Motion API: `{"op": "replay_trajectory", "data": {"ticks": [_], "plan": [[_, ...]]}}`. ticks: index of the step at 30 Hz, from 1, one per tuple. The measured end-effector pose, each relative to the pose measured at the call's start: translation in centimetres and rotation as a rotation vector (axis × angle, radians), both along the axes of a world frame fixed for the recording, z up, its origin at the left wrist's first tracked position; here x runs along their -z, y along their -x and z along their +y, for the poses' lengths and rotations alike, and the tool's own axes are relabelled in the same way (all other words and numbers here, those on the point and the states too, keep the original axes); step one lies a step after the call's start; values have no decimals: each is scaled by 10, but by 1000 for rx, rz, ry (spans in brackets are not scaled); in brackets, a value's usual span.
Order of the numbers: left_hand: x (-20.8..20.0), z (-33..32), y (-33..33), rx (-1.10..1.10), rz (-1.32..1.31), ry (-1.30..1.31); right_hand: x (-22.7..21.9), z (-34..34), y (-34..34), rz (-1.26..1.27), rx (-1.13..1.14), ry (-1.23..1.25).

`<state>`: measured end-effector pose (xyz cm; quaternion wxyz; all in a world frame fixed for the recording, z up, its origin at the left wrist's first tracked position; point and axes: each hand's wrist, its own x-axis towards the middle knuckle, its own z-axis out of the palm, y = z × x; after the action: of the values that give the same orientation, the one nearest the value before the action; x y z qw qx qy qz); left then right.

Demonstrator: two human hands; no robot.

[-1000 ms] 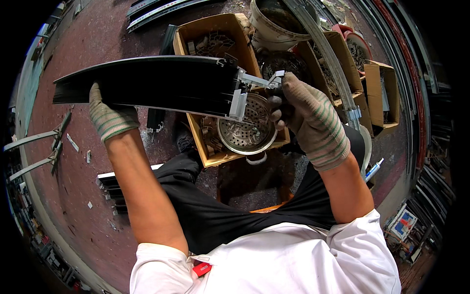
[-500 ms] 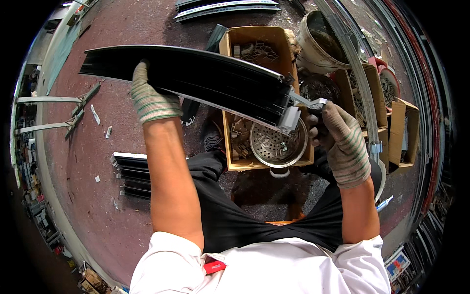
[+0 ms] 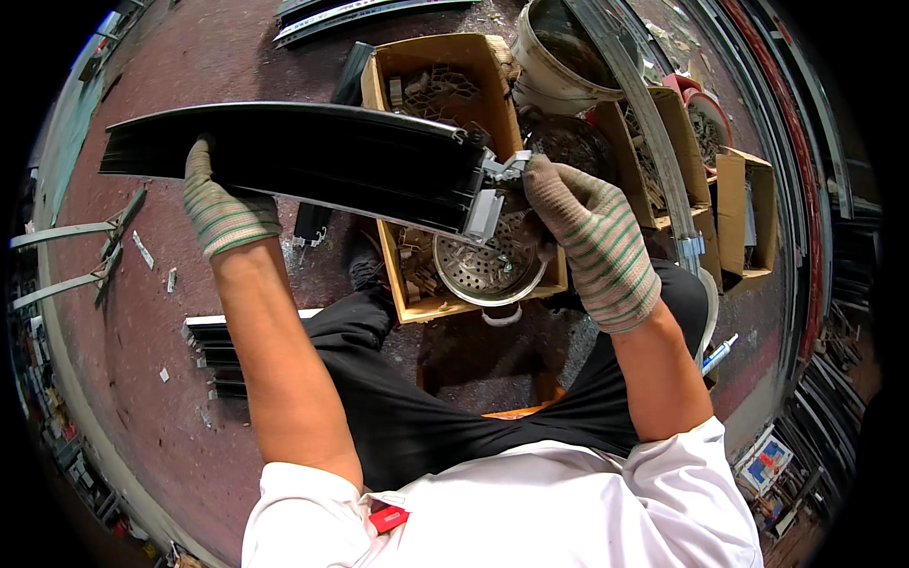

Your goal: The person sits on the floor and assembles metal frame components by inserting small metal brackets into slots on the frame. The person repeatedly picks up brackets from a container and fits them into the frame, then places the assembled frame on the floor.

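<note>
Cardboard box point(image 3: 431, 62), metal strainer point(image 3: 488, 270), white bucket point(image 3: 549, 66), reddish floor point(image 3: 142, 379)

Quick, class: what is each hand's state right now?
Left hand: closed on the black profile.
Right hand: grip closed on the metal corner piece.

Glossy metal, knitted cloth, rough cardboard

Black profile point(image 3: 303, 161) shines smooth; striped gloves are knit cloth; steel strainer point(image 3: 488, 270) gleams; cardboard box point(image 3: 417, 57) matt.
</note>
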<state>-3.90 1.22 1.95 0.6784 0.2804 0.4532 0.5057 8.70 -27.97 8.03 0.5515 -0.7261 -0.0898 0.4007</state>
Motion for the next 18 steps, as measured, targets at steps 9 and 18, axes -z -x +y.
{"op": "replay_trajectory", "data": {"ticks": [9,18], "plan": [[5,8,5,-26,-55,40,9,-20,4,-51,203,-236],[2,1,3,-51,37,46,14,-2,8,-48,51,-334]]}}
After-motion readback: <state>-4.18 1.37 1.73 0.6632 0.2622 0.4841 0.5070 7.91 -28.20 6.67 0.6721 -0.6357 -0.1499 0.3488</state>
